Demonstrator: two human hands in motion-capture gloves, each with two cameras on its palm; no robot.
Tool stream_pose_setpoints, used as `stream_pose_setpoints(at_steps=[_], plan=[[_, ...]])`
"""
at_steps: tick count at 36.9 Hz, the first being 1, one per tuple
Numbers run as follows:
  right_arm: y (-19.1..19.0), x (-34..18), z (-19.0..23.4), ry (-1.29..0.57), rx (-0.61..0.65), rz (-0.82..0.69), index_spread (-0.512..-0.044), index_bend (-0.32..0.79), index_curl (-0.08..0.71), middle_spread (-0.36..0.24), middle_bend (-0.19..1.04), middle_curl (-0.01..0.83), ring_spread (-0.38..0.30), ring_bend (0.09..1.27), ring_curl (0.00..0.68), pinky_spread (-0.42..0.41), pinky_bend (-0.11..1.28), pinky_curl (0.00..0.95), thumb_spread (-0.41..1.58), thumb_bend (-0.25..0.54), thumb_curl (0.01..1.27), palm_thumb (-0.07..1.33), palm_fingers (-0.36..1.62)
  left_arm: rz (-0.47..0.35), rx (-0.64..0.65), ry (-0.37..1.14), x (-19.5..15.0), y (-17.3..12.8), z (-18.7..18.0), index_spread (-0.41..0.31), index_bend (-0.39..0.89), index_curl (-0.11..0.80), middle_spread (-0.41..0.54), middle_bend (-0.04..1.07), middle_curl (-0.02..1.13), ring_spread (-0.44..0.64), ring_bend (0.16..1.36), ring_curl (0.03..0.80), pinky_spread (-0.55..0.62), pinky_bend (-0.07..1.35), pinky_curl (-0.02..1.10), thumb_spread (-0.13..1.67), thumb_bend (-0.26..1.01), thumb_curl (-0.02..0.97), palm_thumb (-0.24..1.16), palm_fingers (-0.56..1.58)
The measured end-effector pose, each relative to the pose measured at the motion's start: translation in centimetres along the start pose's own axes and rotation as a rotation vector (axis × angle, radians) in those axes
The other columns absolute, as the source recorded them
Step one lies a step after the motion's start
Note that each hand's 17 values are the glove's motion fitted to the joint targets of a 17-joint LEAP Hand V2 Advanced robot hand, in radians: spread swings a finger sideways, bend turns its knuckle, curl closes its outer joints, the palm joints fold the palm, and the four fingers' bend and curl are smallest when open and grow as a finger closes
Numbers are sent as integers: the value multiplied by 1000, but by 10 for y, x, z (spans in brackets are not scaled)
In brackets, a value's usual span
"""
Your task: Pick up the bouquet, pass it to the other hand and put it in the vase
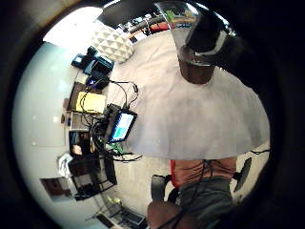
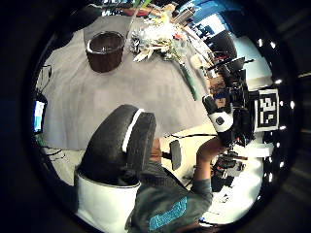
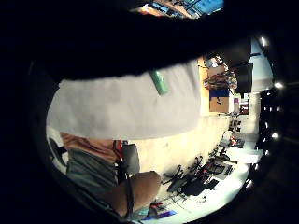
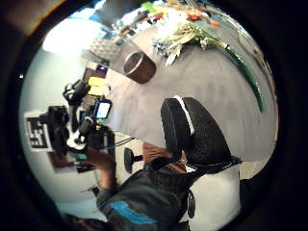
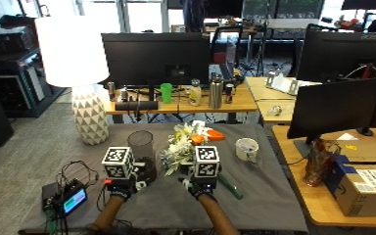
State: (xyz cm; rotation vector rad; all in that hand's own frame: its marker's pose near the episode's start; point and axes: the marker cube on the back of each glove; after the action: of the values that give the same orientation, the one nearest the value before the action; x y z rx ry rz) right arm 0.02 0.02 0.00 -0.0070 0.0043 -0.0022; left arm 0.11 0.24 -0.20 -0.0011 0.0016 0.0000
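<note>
Both hands [image 5: 158, 187] hover open above the bouquet [image 5: 189, 142], holding nothing.

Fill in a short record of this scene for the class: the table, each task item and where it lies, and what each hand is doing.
table: grey cloth covers it
vase: clear vase with a dark base, upright, at the left
bouquet: bouquet of white and orange flowers lying on the cloth, right of the vase, not yet in it
mug: white mug, right of the bouquet
left hand: left hand near the vase, holding nothing
right hand: right hand above the green stem, grip not visible
</note>
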Motion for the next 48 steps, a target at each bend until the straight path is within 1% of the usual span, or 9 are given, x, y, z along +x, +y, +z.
stream_pose_setpoints(at_steps=[1, 4, 6, 10, 15, 24, 36, 42, 48], plan=[[0, 0, 0, 2, -2, -1, -159, 89, 18, 57, 221, 52, 98, 210, 24, 157, 500, 113, 437, 240, 65, 361, 261, 0, 1, 1, 0, 1, -1, -55, 122, 37, -14, 278, 83, 40, 492, 102, 154, 298, 73, 418, 75, 37, 137, 635], [0, 2, 1, 10, -8, -4, -221, 92, 46, 77, 225, 87, 139, 222, 58, 214, 561, 175, 653, 264, 90, 404, 218, 3, 11, 8, 2, 3, -2, -74, 116, 68, -19, 280, 151, 54, 537, 174, 211, 313, 135, 605, 70, 59, 150, 599], [0, 2, 1, 9, -4, -6, -249, 96, 60, 87, 233, 108, 159, 229, 75, 241, 585, 203, 766, 268, 103, 419, 198, 5, 21, 11, 2, 2, -3, -82, 111, 83, -21, 284, 183, 61, 551, 204, 239, 321, 163, 699, 63, 72, 155, 576], [1, 4, 0, -2, 1, -12, -288, 103, 78, 101, 243, 143, 189, 241, 98, 276, 613, 239, 932, 262, 127, 433, 163, 11, 24, 9, 2, 1, -1, -94, 111, 105, -25, 287, 225, 77, 568, 236, 275, 327, 199, 835, 46, 99, 160, 545], [1, 6, 0, -6, -5, -15, -317, 110, 97, 111, 254, 179, 213, 259, 121, 301, 632, 266, 1065, 245, 151, 443, 138, 19, 32, 12, 5, 2, -3, -102, 113, 130, -22, 283, 256, 87, 583, 256, 308, 324, 225, 938, 22, 128, 166, 523], [-2, 11, 1, -10, 21, -12, -340, 120, 129, 119, 264, 228, 233, 280, 154, 319, 649, 298, 1184, 201, 183, 454, 110, 14, 17, 8, 6, 5, -6, -108, 115, 164, -18, 277, 298, 95, 592, 277, 336, 318, 262, 1026, -14, 172, 174, 503], [4, 10, -7, -27, 33, -39, -351, 127, 162, 122, 265, 272, 243, 292, 185, 326, 659, 324, 1242, 142, 219, 472, 89, 8, 49, 18, -2, 1, -6, -109, 116, 195, -17, 266, 337, 104, 588, 291, 350, 311, 299, 1064, -21, 209, 168, 490], [-9, 40, -5, -11, 84, -30, -353, 120, 172, 122, 266, 288, 244, 296, 197, 327, 664, 334, 1255, 115, 233, 483, 80, 10, 71, 24, -1, 4, -7, -110, 116, 205, -14, 255, 348, 107, 590, 298, 353, 307, 314, 1070, -22, 223, 165, 485], [-13, 86, -10, -6, 158, 15, -356, 110, 174, 122, 252, 298, 246, 312, 212, 328, 679, 345, 1249, 86, 244, 496, 57, 26, 100, 40, 8, 5, -9, -110, 112, 213, -4, 232, 355, 110, 594, 304, 355, 312, 328, 1074, -22, 233, 162, 469]])
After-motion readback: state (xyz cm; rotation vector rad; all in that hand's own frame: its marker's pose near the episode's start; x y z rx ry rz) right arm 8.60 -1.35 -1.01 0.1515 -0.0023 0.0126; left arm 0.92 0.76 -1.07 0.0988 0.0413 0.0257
